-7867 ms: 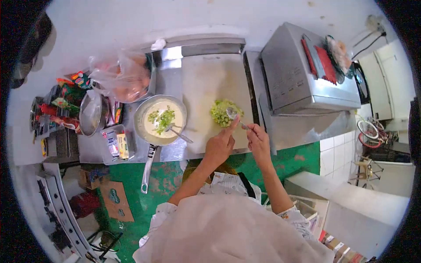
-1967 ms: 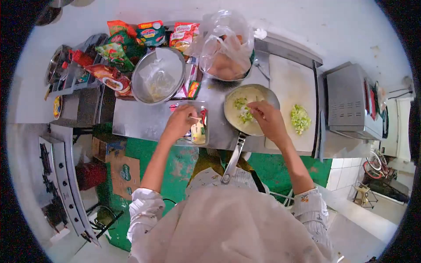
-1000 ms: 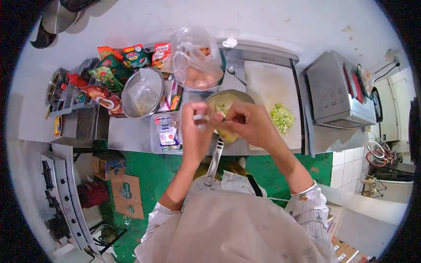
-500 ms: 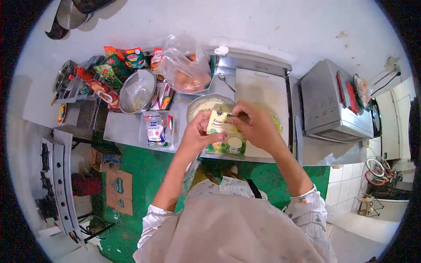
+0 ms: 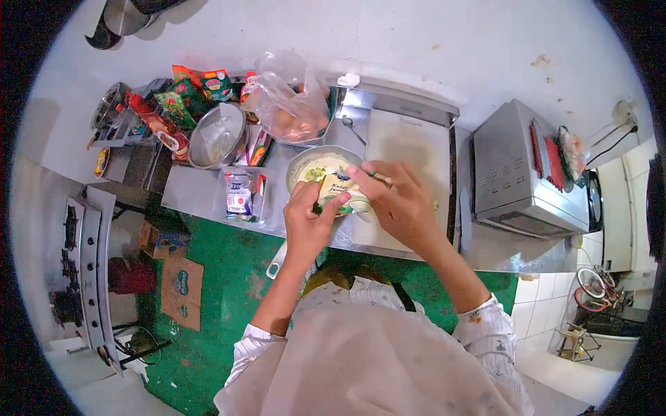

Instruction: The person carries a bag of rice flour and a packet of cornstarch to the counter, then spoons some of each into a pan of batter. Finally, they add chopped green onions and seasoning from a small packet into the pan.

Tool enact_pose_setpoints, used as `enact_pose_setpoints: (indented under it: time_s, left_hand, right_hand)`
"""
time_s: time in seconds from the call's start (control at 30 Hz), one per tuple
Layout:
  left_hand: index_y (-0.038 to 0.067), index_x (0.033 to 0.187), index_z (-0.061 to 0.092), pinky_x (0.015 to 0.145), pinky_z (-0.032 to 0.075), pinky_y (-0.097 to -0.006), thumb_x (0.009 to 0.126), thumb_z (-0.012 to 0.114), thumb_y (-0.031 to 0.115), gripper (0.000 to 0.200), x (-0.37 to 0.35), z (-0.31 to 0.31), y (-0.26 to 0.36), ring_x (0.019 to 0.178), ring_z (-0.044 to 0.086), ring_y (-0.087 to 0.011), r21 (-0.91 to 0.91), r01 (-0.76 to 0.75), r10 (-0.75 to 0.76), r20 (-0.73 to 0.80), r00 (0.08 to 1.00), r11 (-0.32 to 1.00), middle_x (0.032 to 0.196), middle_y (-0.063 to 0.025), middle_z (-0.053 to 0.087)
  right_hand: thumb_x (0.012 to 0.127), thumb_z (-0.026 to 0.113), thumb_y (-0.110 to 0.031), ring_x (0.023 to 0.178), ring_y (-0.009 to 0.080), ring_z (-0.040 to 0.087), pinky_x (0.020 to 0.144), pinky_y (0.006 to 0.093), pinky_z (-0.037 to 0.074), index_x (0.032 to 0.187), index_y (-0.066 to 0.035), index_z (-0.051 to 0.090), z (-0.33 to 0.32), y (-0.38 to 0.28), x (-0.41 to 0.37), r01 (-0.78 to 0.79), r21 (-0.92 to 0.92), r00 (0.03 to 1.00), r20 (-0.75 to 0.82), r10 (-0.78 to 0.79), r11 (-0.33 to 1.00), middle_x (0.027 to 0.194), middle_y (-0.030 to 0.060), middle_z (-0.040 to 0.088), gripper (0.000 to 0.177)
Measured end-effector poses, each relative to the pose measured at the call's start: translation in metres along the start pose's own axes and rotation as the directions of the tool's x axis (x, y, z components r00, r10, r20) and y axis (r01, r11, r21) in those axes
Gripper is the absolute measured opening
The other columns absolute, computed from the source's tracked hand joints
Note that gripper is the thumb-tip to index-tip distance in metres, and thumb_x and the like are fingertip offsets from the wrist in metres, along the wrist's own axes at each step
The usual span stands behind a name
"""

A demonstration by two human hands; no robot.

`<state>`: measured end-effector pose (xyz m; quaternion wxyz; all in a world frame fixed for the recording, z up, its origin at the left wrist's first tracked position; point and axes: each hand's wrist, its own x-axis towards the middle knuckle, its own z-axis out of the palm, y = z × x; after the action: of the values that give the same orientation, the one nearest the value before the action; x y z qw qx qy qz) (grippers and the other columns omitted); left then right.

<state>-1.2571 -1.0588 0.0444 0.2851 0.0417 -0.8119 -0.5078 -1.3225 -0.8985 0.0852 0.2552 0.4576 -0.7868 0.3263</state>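
Observation:
My left hand (image 5: 310, 213) is closed on a yellow and green seasoning packet (image 5: 336, 183), its thumb across the front. My right hand (image 5: 402, 204) is at the packet's upper right side, thumb and fingers against it; the fingertips are slightly smeared by motion. Right behind the packet, a pan (image 5: 295, 161) contains a pale creamy mixture with chopped green pieces. A light handle (image 5: 276, 262) sticks out beneath my left forearm. To the right, a white cutting board (image 5: 399, 139) is partly hidden by my right hand. Beside the board rests a metal spoon (image 5: 354, 129).
Left of the pan are a clear tray with a blue-white packet (image 5: 238, 197), a metal bowl (image 5: 217, 139) and several food packages (image 5: 166, 132). A bag of eggs (image 5: 295, 114) sits behind. At right stands a silver oven-like appliance (image 5: 517, 173); a stove (image 5: 87, 277) is far left.
The packet has moved up and left over the pan and now looks tilted and foreshortened. Both hands have shifted with it. The pan's handle has come into view.

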Motion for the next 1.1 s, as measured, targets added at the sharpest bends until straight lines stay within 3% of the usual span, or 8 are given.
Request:
enact_pose_setpoints:
  time_s: [0.07, 0.3, 0.5, 0.7, 0.8, 0.87, 0.97, 1.1]
  left_hand:
    - [-0.003, 0.074, 0.055, 0.057, 0.040, -0.0357, 0.072, 0.074, 0.013, 0.025, 0.000, 0.003, 0.005, 0.062, 0.047, -0.0272, 0.001, -0.010, 0.010, -0.026, 1.000, 1.000, 0.067, -0.0140, 0.052]
    - [-0.003, 0.077, 0.057, 0.062, 0.043, -0.0373, 0.072, 0.073, 0.011, 0.022, -0.003, 0.003, 0.012, 0.069, 0.053, -0.0295, 0.079, -0.011, 0.015, -0.053, 0.998, 0.997, 0.073, -0.0149, 0.056]
    - [-0.002, 0.077, 0.058, 0.062, 0.043, -0.0372, 0.072, 0.071, 0.008, 0.017, -0.001, 0.002, 0.014, 0.070, 0.053, -0.0292, 0.101, -0.044, 0.053, -0.090, 0.994, 0.994, 0.072, -0.0127, 0.057]
    - [0.000, 0.076, 0.059, 0.060, 0.041, -0.0370, 0.071, 0.069, 0.005, 0.013, 0.000, -0.002, 0.002, 0.067, 0.052, -0.0281, 0.160, -0.119, 0.133, -0.079, 0.988, 0.980, 0.069, -0.0111, 0.055]
    - [0.001, 0.077, 0.059, 0.062, 0.042, -0.0375, 0.071, 0.066, 0.001, 0.009, 0.002, -0.004, 0.003, 0.069, 0.052, -0.0285, 0.170, -0.116, 0.132, -0.084, 0.988, 0.979, 0.071, -0.0113, 0.056]
    - [0.001, 0.079, 0.060, 0.064, 0.042, -0.0377, 0.070, 0.065, 0.000, 0.009, 0.003, -0.004, -0.002, 0.070, 0.053, -0.0288, 0.187, -0.134, 0.151, -0.081, 0.985, 0.973, 0.072, -0.0114, 0.056]
    - [0.001, 0.083, 0.062, 0.067, 0.043, -0.0382, 0.070, 0.062, -0.002, 0.013, 0.006, -0.006, -0.006, 0.073, 0.054, -0.0295, 0.201, -0.163, 0.181, -0.077, 0.980, 0.966, 0.075, -0.0116, 0.057]
    - [0.002, 0.087, 0.064, 0.069, 0.043, -0.0380, 0.071, 0.059, -0.003, 0.018, 0.008, -0.008, -0.010, 0.074, 0.054, -0.0299, 0.214, -0.211, 0.230, -0.068, 0.971, 0.954, 0.077, -0.0114, 0.058]
  right_hand:
    - [0.069, 0.062, -0.007, 0.092, 0.0240, 0.059, 0.072, 0.0348, 0.050, 0.116, -0.021, 0.059, 0.003, 0.002, -0.004, 0.084, -0.119, 0.994, -0.053, -0.091, 0.989, 0.105, 0.0049, 0.060, 0.049]
    - [0.068, 0.062, -0.007, 0.097, 0.0240, 0.058, 0.077, 0.0373, 0.049, 0.110, -0.019, 0.062, 0.001, 0.003, -0.003, 0.111, -0.155, 0.990, -0.074, -0.124, 0.982, 0.112, 0.0051, 0.059, 0.044]
    - [0.068, 0.063, -0.007, 0.092, 0.0244, 0.058, 0.074, 0.0369, 0.048, 0.106, -0.016, 0.063, 0.001, 0.002, 0.003, 0.119, -0.101, 0.984, -0.118, -0.130, 0.988, 0.101, 0.0049, 0.060, 0.039]
    - [0.067, 0.062, -0.008, 0.079, 0.0241, 0.055, 0.067, 0.0373, 0.045, 0.089, -0.011, 0.059, 0.008, 0.004, 0.012, 0.099, -0.060, 0.990, -0.099, -0.105, 0.993, 0.087, 0.0058, 0.056, 0.023]
    - [0.067, 0.062, -0.009, 0.079, 0.0258, 0.054, 0.069, 0.0384, 0.045, 0.087, -0.011, 0.054, 0.009, 0.008, 0.017, 0.128, -0.010, 0.991, -0.036, -0.128, 0.992, 0.085, 0.0069, 0.055, 0.021]
    - [0.067, 0.061, -0.010, 0.082, 0.0265, 0.052, 0.072, 0.0393, 0.044, 0.089, -0.010, 0.051, 0.009, 0.009, 0.020, 0.227, -0.047, 0.971, 0.094, -0.222, 0.973, 0.085, 0.0071, 0.054, 0.024]
    - [0.068, 0.061, -0.010, 0.085, 0.0273, 0.052, 0.074, 0.0401, 0.043, 0.091, -0.010, 0.050, 0.007, 0.009, 0.023, 0.203, 0.047, 0.967, 0.148, -0.208, 0.978, 0.084, 0.0078, 0.054, 0.026]
    - [0.069, 0.060, -0.010, 0.084, 0.0278, 0.052, 0.074, 0.0399, 0.043, 0.088, -0.009, 0.052, 0.011, 0.015, 0.027, 0.204, 0.012, 0.952, 0.231, -0.201, 0.979, 0.082, 0.0083, 0.055, 0.021]
